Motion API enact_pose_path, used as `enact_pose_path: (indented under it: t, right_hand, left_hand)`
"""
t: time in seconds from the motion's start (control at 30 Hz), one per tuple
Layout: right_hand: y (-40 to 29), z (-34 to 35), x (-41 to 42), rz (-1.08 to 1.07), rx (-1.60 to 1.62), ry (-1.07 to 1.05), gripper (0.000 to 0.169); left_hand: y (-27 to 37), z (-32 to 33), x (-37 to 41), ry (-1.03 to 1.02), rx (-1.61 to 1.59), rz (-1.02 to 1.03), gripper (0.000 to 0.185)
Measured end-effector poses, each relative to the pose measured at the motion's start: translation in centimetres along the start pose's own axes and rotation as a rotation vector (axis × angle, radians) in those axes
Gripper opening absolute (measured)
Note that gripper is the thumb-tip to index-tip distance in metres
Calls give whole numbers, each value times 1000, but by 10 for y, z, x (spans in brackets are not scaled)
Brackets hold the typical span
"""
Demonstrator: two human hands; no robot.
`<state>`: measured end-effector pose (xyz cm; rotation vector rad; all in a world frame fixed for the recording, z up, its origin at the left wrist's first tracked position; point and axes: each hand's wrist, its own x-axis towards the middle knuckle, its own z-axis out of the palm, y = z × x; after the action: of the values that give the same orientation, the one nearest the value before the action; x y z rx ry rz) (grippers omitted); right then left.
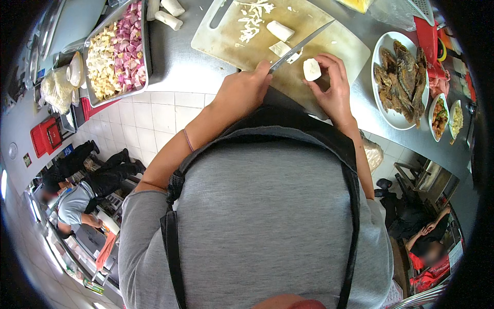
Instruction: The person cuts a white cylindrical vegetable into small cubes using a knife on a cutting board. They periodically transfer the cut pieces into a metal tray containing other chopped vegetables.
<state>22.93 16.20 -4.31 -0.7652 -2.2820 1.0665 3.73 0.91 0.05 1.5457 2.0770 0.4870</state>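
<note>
My left hand (247,85) grips the handle of a kitchen knife (307,42), its blade slanting up and right over the cutting board (227,50). Between the fingertips and thumb of my right hand (334,83) is a short chunk of peeled white vegetable (312,69), its flat face turned up, just right of the knife. A thicker white vegetable piece (280,31) lies on the board beyond the blade. Another cut piece (280,49) sits beside the blade, which partly covers some thin white slivers (295,57). White shreds (252,23) are scattered on the board's far left.
A metal tray (146,58) of chopped red onion (129,46) and pale yellow cubes (102,61) is at left, near white vegetable lengths (168,20). Fried fish (401,77) fill an oval plate (386,119) at right, beside small dishes (439,117). Other people are behind on both sides.
</note>
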Motion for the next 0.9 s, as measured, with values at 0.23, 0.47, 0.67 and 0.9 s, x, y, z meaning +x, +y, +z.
enact_pose_path:
  t: [0.23,0.47,0.67,0.9]
  right_hand:
    - [-6,-2,-6,-4,-88,-62,61]
    - [-9,-1,-12,131,-69,-75,58]
    - [-31,0,3,216,605,78,60]
    - [-72,-30,21,100,1189,122,62]
  left_hand:
    - [-6,-2,-24,-61,-45,-103,19]
    - [-10,-6,-47,-55,-128,-142,28]
    - [7,-16,-43,153,-583,-77,40]
    - [28,-65,-47,46,-530,141,47]
